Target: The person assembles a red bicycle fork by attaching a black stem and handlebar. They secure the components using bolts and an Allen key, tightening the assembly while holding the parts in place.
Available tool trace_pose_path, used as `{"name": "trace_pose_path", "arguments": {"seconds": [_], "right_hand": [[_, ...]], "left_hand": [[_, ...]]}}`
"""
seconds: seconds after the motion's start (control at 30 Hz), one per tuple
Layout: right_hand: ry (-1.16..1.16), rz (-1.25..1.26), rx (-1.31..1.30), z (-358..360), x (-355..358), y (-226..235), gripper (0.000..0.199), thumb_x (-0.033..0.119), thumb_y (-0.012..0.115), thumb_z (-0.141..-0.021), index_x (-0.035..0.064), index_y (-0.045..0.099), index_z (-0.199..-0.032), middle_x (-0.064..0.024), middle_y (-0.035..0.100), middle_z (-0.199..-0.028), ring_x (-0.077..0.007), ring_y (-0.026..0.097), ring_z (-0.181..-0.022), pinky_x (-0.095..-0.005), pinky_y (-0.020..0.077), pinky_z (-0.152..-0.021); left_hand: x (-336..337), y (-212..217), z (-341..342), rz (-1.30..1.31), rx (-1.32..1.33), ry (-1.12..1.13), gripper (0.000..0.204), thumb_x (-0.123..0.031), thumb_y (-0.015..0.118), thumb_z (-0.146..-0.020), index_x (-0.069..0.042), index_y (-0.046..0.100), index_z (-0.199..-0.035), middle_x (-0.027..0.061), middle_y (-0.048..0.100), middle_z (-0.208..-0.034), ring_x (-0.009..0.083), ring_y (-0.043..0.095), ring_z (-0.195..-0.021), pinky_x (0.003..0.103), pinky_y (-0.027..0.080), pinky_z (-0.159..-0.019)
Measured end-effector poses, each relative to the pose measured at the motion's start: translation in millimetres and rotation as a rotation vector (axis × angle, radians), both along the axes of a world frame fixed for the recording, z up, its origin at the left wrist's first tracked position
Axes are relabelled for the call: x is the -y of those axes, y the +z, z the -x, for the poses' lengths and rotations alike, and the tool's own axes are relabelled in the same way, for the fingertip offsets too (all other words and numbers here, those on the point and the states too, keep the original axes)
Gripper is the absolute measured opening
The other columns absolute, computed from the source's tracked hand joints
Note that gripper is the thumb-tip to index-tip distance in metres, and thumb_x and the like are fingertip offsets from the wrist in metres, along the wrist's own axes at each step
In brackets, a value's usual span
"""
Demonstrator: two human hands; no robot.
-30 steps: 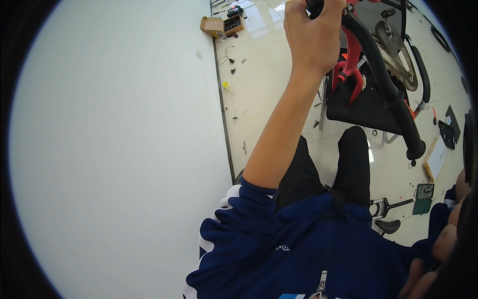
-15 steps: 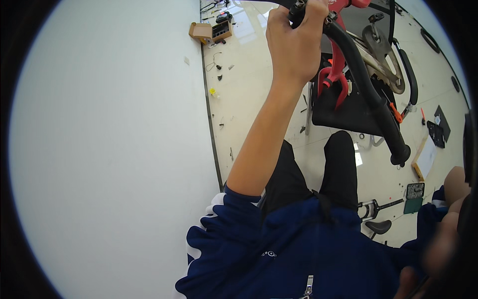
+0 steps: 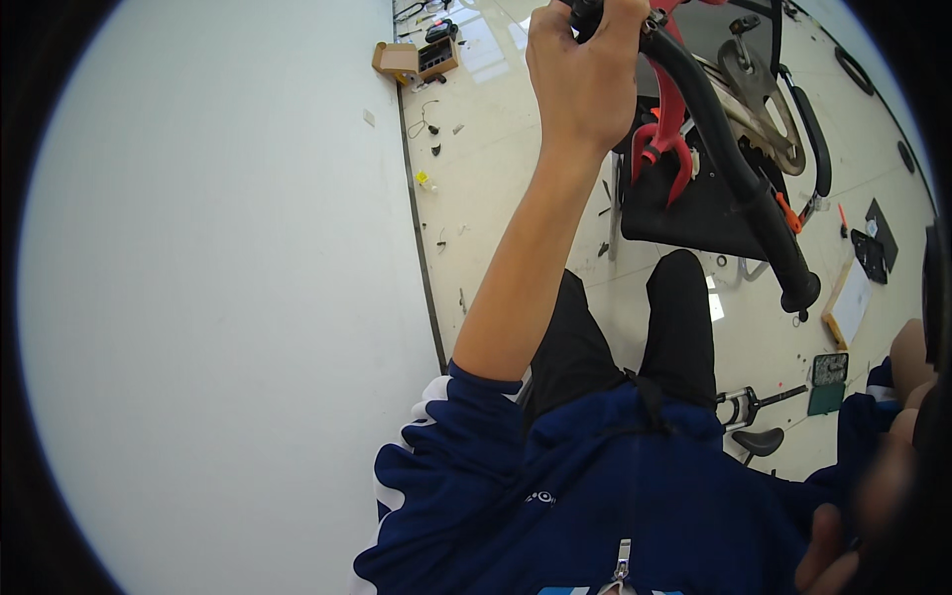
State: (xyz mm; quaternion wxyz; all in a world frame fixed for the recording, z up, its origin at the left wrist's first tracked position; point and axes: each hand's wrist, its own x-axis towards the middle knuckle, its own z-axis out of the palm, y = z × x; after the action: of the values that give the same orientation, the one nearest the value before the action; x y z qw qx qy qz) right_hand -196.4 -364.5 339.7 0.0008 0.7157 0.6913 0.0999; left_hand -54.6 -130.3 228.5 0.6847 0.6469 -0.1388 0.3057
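Note:
My left hand [image 3: 585,84] is raised at the top of the view, its fingers closed round a black bicycle handlebar [image 3: 739,169]. The bar curves down to the right, ending in a thick grip. Part of the hold is cut off by the upper edge. Behind the bar are a red bicycle frame and fork [image 3: 684,164], with a grey crank [image 3: 769,94] to the right. At the lower right, close to the camera, is my right hand [image 3: 843,535]; it is blurred and partly in shadow, so its hold cannot be made out.
A white wall [image 3: 218,297] fills the left side. Beneath the fork is a black flat surface [image 3: 684,213]. On the tiled floor lie an open cardboard box [image 3: 397,61], small loose parts, a saddle [image 3: 759,442], a suspension fork [image 3: 739,409], a green-black case [image 3: 828,385] and a white board [image 3: 849,305].
The view has shifted slightly, so the floor items and bicycle sit a little higher. My left hand keeps its hold on the handlebar. My right hand has moved only slightly.

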Motion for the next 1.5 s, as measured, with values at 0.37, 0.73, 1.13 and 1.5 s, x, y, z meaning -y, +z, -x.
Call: {"name": "trace_pose_path", "arguments": {"seconds": [0.37, 0.73, 1.13, 1.5], "right_hand": [[-0.001, -0.002, 0.049, -12, -3, 5, 0.011, 0.001, 0.054, -0.088, -0.0015, 0.057, -0.098, -0.0103, 0.056, -0.081, -0.0186, 0.055, -0.068, -0.0278, 0.0431, -0.064], [-0.043, -0.628, -0.359, -163, -18, -26, 0.014, 0.005, 0.052, -0.098, -0.0032, 0.060, -0.107, -0.0070, 0.061, -0.090, -0.0129, 0.060, -0.085, -0.0264, 0.0483, -0.073], [0.011, -0.949, -0.939, -190, -85, -24, 0.020, 0.013, 0.060, -0.099, -0.0057, 0.066, -0.103, -0.0069, 0.068, -0.087, -0.0112, 0.066, -0.081, -0.0245, 0.0543, -0.072], [-0.061, -0.897, -0.910, -182, -93, -25, 0.016, 0.006, 0.060, -0.097, -0.0059, 0.065, -0.106, -0.0080, 0.070, -0.091, -0.0123, 0.067, -0.086, -0.0260, 0.0551, -0.078]], "left_hand": [[3, 1, -4, -0.006, -0.032, 0.021, 0.038, -0.032, 0.058, -0.096, -0.001, 0.061, -0.074, -0.0057, 0.048, -0.065, 0.0046, 0.041, -0.063, 0.026, 0.030, -0.056], [-3, -3, -10, 0.069, -0.162, 0.137, 0.050, -0.046, 0.069, -0.084, 0.004, 0.065, -0.079, 0.0009, 0.056, -0.070, 0.0083, 0.049, -0.065, 0.025, 0.039, -0.060], [-5, -3, -5, 0.098, -0.234, 0.111, 0.047, -0.043, 0.070, -0.084, 0.004, 0.062, -0.085, 0.0014, 0.056, -0.070, 0.0070, 0.048, -0.062, 0.023, 0.037, -0.055], [-8, -7, -10, 0.081, -0.191, 0.129, 0.048, -0.042, 0.069, -0.086, 0.006, 0.064, -0.091, 0.0050, 0.062, -0.078, 0.0095, 0.054, -0.071, 0.024, 0.044, -0.065]]}}
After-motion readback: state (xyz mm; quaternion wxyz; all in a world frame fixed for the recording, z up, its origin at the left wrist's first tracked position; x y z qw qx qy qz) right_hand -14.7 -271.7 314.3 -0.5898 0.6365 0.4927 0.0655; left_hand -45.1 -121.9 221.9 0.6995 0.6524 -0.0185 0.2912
